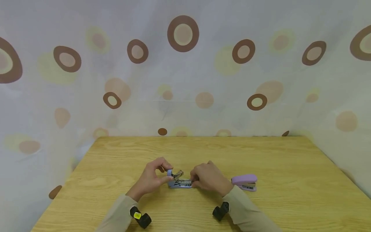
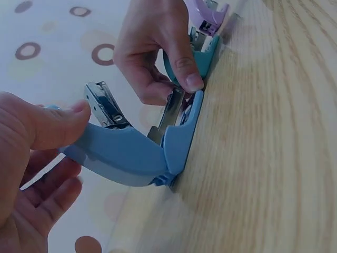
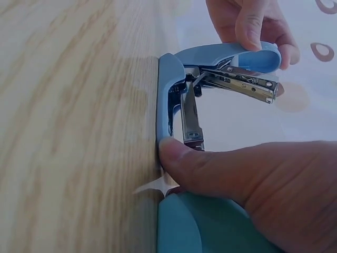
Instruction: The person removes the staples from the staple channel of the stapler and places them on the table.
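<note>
A light blue stapler (image 2: 118, 155) stands on the table with its top arm swung far back from the base. Its metal magazine (image 3: 190, 116) lies exposed along the base, and a second metal part (image 3: 242, 81) juts from beneath the raised arm. My left hand (image 1: 152, 178) pinches the end of that arm between thumb and fingers. At the front end of the base, my right hand (image 1: 210, 177) grips with the thumb (image 3: 195, 163) pressed on the tip and the other fingers curled. Right behind this hand sits a teal stapler (image 3: 179, 226), hidden by it in the head view.
A purple stapler (image 1: 244, 179) stands to the right of my right hand. The wooden table (image 1: 185, 151) reaches back to a hanging cloth (image 1: 185, 80) with printed circles. Black wrist cameras (image 1: 140, 217) sit on both sleeves.
</note>
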Tool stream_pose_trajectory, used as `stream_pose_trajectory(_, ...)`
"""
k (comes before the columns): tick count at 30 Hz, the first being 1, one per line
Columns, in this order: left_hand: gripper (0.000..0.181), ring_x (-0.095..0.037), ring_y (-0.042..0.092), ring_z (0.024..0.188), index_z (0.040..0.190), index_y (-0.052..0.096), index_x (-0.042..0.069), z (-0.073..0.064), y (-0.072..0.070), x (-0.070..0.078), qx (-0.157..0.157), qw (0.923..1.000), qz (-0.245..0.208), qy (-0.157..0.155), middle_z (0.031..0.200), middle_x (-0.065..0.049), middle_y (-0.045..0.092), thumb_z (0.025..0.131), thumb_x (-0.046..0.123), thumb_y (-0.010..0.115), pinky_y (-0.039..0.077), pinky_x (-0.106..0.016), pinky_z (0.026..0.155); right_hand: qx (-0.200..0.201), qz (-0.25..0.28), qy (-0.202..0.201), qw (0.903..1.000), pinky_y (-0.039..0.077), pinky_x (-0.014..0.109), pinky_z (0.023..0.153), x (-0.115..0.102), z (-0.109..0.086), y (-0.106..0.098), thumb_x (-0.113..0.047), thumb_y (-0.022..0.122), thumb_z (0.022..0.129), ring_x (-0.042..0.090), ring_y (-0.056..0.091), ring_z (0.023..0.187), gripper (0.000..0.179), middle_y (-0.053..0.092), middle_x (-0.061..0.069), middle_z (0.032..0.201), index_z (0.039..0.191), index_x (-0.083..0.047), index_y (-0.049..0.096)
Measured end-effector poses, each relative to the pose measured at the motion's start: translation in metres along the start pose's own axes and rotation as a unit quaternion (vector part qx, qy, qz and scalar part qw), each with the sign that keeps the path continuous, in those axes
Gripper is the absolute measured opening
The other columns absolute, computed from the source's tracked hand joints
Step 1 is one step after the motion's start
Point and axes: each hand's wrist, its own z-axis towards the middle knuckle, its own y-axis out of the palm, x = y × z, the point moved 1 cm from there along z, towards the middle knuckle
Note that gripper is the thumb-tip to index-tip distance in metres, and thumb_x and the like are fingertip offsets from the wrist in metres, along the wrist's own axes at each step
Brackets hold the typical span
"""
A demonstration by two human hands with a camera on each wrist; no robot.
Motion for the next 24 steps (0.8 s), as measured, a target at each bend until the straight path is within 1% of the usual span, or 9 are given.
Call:
stream_pose_trajectory(3,0.025,-0.011,0.061,0.087,0.094,0.062,0.007,-0.003,-0.004,-0.001,0.005,0.9999,-0.013,-0.007,0.1,-0.013,0.066,0.076,0.0,0.078,0.054,-0.032,0.078,0.001,0.002,-0.002,1.0,0.036,0.035,0.069,0.0,0.0,0.0,-0.029,0.081,0.076,0.002,0.047,0.061,0.013,0.061,-0.015,0.068,0.072,-0.026,0.069)
stream_pose_trajectory(5,0.025,-0.012,0.062,0.088,0.093,0.062,0.008,-0.005,-0.007,-0.003,0.007,0.9995,-0.024,-0.017,0.101,-0.013,0.065,0.077,0.0,0.078,0.055,-0.032,0.078,0.002,0.001,-0.003,1.0,0.036,0.036,0.07,0.001,0.0,0.0,-0.028,0.08,0.077,0.002,0.047,0.061,0.012,0.061,-0.015,0.068,0.073,-0.026,0.069)
stream_pose_trajectory(7,0.024,-0.016,0.063,0.089,0.093,0.061,0.007,-0.007,-0.009,-0.004,0.009,0.9988,-0.032,-0.036,0.103,-0.014,0.065,0.077,-0.001,0.077,0.056,-0.034,0.078,0.002,-0.006,-0.003,1.0,0.037,0.036,0.069,0.002,0.001,0.001,-0.028,0.08,0.077,0.002,0.047,0.061,0.013,0.06,-0.015,0.068,0.073,-0.027,0.068)
stream_pose_trajectory(11,0.023,-0.017,0.063,0.09,0.09,0.06,0.007,-0.014,-0.014,-0.008,0.018,0.9964,-0.05,-0.067,0.105,-0.014,0.065,0.077,0.001,0.078,0.056,-0.031,0.077,0.003,-0.01,-0.003,0.9999,0.037,0.035,0.068,0.003,0.0,0.003,-0.03,0.08,0.077,0.002,0.046,0.061,0.015,0.057,-0.015,0.067,0.072,-0.027,0.067)
stream_pose_trajectory(13,0.023,-0.018,0.064,0.09,0.088,0.059,0.008,-0.018,-0.016,-0.012,0.021,0.9954,-0.051,-0.079,0.105,-0.014,0.065,0.077,0.002,0.078,0.055,-0.028,0.077,0.003,-0.006,-0.003,1.0,0.036,0.035,0.068,0.003,0.0,0.002,-0.029,0.08,0.077,0.003,0.045,0.06,0.016,0.057,-0.015,0.067,0.071,-0.026,0.066)
stream_pose_trajectory(14,0.024,-0.016,0.064,0.091,0.087,0.058,0.009,-0.02,-0.017,-0.015,0.024,0.9948,-0.056,-0.081,0.105,-0.012,0.065,0.077,0.004,0.079,0.055,-0.026,0.077,0.002,-0.004,-0.004,1.0,0.036,0.035,0.068,0.003,0.0,0.002,-0.029,0.08,0.077,0.003,0.045,0.06,0.016,0.057,-0.015,0.066,0.071,-0.026,0.066)
stream_pose_trajectory(18,0.026,-0.017,0.065,0.094,0.083,0.056,0.007,-0.028,-0.021,-0.024,0.033,0.9928,-0.066,-0.094,0.103,-0.012,0.065,0.076,0.004,0.08,0.055,-0.026,0.078,0.001,-0.004,-0.008,1.0,0.036,0.035,0.067,0.001,0.001,0.002,-0.029,0.08,0.077,0.003,0.045,0.06,0.017,0.056,-0.014,0.066,0.07,-0.026,0.065)
stream_pose_trajectory(24,0.026,-0.014,0.065,0.093,0.085,0.056,0.005,-0.032,-0.023,-0.028,0.034,0.9912,-0.087,-0.094,0.103,-0.016,0.064,0.076,0.004,0.08,0.055,-0.025,0.078,0.0,-0.01,-0.008,0.9999,0.035,0.033,0.066,0.0,0.001,0.001,-0.031,0.08,0.077,0.002,0.044,0.06,0.018,0.055,-0.015,0.065,0.07,-0.026,0.064)
